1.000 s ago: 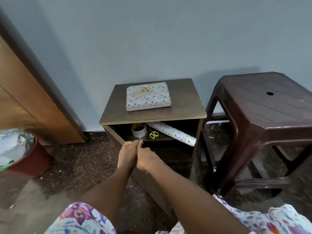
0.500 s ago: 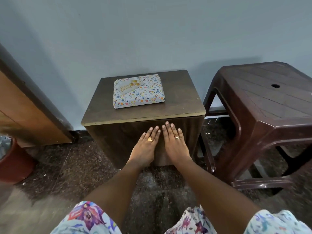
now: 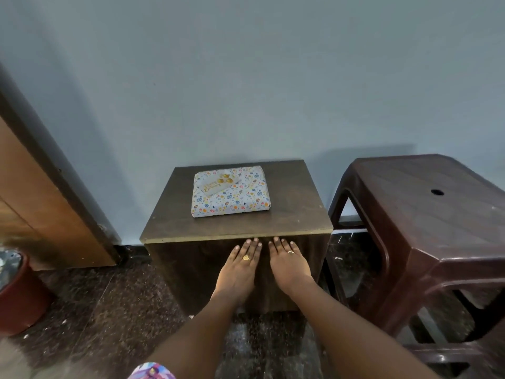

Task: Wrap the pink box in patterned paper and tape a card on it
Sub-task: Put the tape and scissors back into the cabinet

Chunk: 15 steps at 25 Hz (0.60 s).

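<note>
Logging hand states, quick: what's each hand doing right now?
Left hand: open, flat against the cabinet front, holding nothing.
Right hand: open, flat against it too, holding nothing.

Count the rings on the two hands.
2. A broad gold ring on the left hand and a thin gold band on the right hand. Thumbs barely show, so another may be hidden.

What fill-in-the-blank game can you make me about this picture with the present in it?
The wrapped box lies on ____ of the cabinet. The left hand and the right hand press flat on the cabinet's front, and each one wears a ____. The brown stool stands on the cabinet's ____ side.

Missing words: top; ring; right.
</note>
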Tool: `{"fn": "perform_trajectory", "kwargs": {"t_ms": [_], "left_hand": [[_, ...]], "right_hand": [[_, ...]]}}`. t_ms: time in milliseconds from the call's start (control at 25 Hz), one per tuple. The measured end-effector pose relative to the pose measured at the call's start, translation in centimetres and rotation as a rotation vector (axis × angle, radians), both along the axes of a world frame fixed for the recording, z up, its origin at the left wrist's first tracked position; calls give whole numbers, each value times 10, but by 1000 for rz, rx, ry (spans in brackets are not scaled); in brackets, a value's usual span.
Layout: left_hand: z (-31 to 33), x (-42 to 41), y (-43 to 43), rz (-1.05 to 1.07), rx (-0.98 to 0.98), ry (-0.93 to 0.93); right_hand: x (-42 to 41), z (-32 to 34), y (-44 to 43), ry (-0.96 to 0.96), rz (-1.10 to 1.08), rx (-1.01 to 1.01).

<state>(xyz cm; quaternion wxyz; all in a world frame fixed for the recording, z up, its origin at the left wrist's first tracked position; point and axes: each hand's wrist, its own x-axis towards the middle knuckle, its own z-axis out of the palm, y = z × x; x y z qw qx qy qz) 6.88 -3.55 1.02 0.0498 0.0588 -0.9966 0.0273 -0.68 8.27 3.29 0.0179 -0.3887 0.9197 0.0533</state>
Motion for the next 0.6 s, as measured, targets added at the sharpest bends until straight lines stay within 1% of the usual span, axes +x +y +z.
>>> {"fn": "perform_trajectory", "kwargs": {"t_ms": [40,80,160,240,320,360,400,480,560,600], "left_hand": [[8,-2,-1,-66,-23,86],[19,-5,-2,-97,1,151],[43,-13,-14,-70,31,332],[72,-24,-41,123,220,467],[86,-42,-84,343,371,537],[87,-53,-107,438,409,554],[83,-63,-129,501,401,555],[68,-75,-163,590,469,435],[57,-75,-169,637,643,399],[55,-70,-165,619,688,407]], "right_hand": [[0,15,-1,37,27,-58],[-1,30,-3,84,33,-140],[-5,57,-15,148,-66,-351],[-19,73,-39,136,-218,-604],[-45,77,-73,-4,-384,-807],[-60,77,-92,-92,-464,-878],[-73,75,-107,-163,-540,-920],[-93,66,-129,-279,-669,-908],[-103,57,-136,-369,-709,-824],[-105,54,-136,-413,-719,-809]]}}
